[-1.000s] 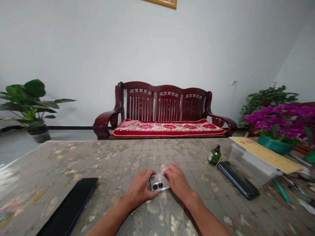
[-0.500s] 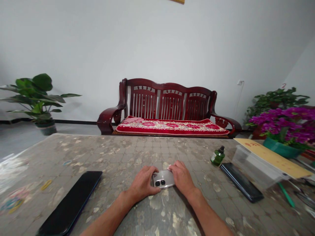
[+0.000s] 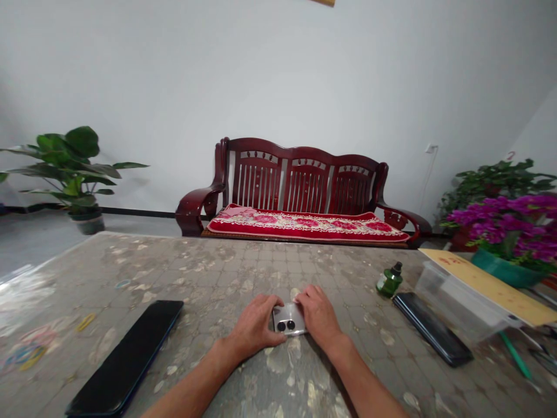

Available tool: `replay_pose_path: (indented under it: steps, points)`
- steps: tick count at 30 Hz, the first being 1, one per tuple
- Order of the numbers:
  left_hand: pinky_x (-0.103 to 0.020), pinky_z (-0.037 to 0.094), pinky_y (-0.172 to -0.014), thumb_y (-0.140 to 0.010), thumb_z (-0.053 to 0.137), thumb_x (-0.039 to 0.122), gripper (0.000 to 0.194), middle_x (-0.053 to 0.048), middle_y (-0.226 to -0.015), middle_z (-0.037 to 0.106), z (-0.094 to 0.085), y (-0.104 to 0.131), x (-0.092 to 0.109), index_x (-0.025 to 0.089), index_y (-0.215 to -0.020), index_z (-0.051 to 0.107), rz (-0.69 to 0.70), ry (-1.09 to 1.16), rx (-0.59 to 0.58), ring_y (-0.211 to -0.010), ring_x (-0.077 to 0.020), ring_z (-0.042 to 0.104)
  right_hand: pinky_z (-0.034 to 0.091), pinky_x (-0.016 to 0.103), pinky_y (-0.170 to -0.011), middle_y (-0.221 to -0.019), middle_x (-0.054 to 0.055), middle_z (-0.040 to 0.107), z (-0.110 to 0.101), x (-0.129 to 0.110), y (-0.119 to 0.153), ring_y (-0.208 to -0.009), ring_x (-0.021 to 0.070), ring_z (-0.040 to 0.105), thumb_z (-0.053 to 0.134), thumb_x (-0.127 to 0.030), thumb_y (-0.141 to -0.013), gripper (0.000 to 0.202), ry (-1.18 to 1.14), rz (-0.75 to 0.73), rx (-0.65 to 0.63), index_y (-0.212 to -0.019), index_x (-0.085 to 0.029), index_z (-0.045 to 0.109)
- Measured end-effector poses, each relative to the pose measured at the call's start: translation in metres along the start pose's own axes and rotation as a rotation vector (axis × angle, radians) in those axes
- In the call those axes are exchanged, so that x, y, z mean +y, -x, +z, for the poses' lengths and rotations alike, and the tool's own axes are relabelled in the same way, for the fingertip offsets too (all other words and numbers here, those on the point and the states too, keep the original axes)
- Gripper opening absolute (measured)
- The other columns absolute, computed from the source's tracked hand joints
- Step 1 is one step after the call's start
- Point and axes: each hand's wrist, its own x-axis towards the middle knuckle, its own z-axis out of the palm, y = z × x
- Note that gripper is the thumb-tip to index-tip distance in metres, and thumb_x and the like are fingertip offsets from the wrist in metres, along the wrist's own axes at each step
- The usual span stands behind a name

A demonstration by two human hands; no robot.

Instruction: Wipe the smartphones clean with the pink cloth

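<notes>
Head cam: silver rectangular phone (image 3: 290, 316), 2 dark round lenses, lies lens side up on the grey floral-patterned tabletop (image 3: 195, 273), approx mid-width, well in from far edge. Best handled by rims, even light pressure, L thumb off lenses. L hand (image 3: 252, 325): palm inward, thumb on near rim, fingers at far rim, clamped on L end. R hand (image 3: 321, 322): curled over R end, fingertips near far corner; thumb hidden, can't tell if it's pinching.
</notes>
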Motion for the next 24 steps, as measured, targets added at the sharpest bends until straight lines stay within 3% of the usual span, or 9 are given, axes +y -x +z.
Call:
replay_pose_path:
  steps: [5, 9, 15, 24]
  points:
    - [-0.030, 0.043, -0.083, -0.064, 0.074, 0.026, 0.043, -0.003, -0.101, 0.066, -0.004, 0.001, 0.004, 0.023, -0.104, 0.058, 0.001, -0.028, -0.007, -0.097, -0.0241, 0.060, 0.040, 0.028, -0.078, -0.090, 0.003, 0.061, 0.000, -0.013, -0.002, -0.091, 0.0191, 0.052, 0.056, -0.014, -0.095, 0.019, -0.082, -0.067, -0.001, -0.092, -0.024, 0.072]
    - [-0.031, 0.042, -0.085, -0.065, 0.074, 0.030, 0.043, -0.003, -0.101, 0.068, -0.007, 0.002, 0.006, 0.024, -0.104, 0.058, -0.001, -0.060, -0.012, -0.098, -0.0249, 0.062, 0.041, 0.030, -0.080, -0.090, 0.005, 0.061, -0.001, 0.012, 0.008, -0.090, 0.0211, 0.052, 0.054, -0.008, -0.093, 0.024, 0.020, 0.014, 0.049, -0.087, -0.023, 0.072]
    - [-0.032, 0.042, -0.087, -0.067, 0.074, 0.034, 0.039, -0.002, -0.096, 0.068, -0.007, 0.002, 0.009, 0.025, -0.102, 0.059, -0.014, -0.094, -0.001, -0.093, -0.0247, 0.063, 0.042, 0.031, -0.082, -0.092, 0.007, 0.062, -0.005, 0.045, 0.024, -0.090, 0.0220, 0.053, 0.048, -0.002, -0.089, 0.032, 0.065, 0.118, 0.098, -0.094, -0.022, 0.073]
    - [-0.033, 0.042, -0.085, -0.068, 0.073, 0.034, 0.037, -0.002, -0.095, 0.069, -0.007, 0.003, 0.011, 0.025, -0.101, 0.059, -0.013, -0.116, 0.013, -0.093, -0.0257, 0.064, 0.042, 0.028, -0.080, -0.090, 0.006, 0.062, -0.008, 0.020, 0.027, -0.090, 0.0197, 0.055, 0.044, -0.008, -0.096, 0.031, 0.018, 0.011, 0.067, -0.096, -0.021, 0.072]
